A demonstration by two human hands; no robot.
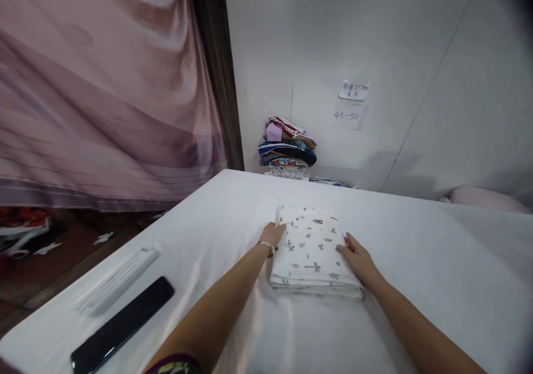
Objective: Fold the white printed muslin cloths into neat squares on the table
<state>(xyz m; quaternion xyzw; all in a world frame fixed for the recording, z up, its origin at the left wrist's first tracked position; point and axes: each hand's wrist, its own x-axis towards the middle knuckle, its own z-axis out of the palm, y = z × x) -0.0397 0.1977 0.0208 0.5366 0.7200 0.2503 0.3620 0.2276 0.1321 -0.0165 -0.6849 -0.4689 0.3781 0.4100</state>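
Observation:
A white folded cloth [314,246] printed with small palm trees and leaf-like figures lies flat as a thick, layered rectangle in the middle of the head view. My left hand [272,236], with a bracelet at the wrist, grips its left edge, thumb on top. At the opposite edge, my right hand [360,260] holds the cloth in the same way, its thumb over the print. The fingers of both hands are partly hidden along the cloth's sides.
The cloth rests on a white-covered table [416,263]. Left of my arm lie a black phone-like slab [122,327] and a long white object [120,279]. Beyond the far edge rises a pile of folded fabrics [287,149]. A pink curtain [104,85] hangs at left.

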